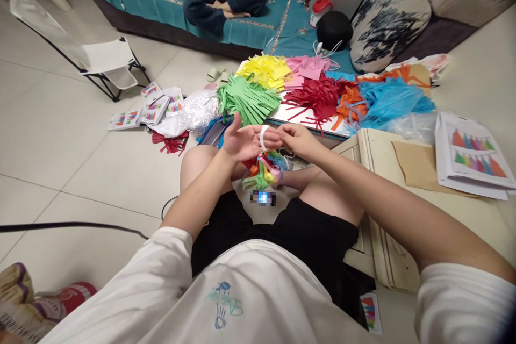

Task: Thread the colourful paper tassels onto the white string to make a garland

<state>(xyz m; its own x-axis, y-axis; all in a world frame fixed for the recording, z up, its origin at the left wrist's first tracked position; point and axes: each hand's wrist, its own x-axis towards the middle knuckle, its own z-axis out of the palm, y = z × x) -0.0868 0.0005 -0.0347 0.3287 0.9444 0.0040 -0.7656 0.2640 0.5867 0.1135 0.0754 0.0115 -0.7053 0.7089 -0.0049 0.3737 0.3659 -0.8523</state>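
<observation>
My left hand (250,142) is held palm up with its fingers stretched out. A white ribbon (263,137) loops around those fingers. Close against the left fingertips, my right hand (298,140) is closed in a pinch; whatever sits between its fingers is too small to make out. Below the hands, between my knees, hangs a bunch of multicoloured paper tassels (264,172) in green, yellow, orange, pink and blue. Partly behind my hands, a bit of white cord shows near the tassels.
Fringed paper lies ahead: a green bundle (248,99), a yellow bundle (264,71), a red bundle (318,97) and a blue bundle (393,99). Printed packets (473,153) rest on a cream cabinet (435,231) at right. A white folding chair (107,59) stands left; a person sits on the sofa (157,8).
</observation>
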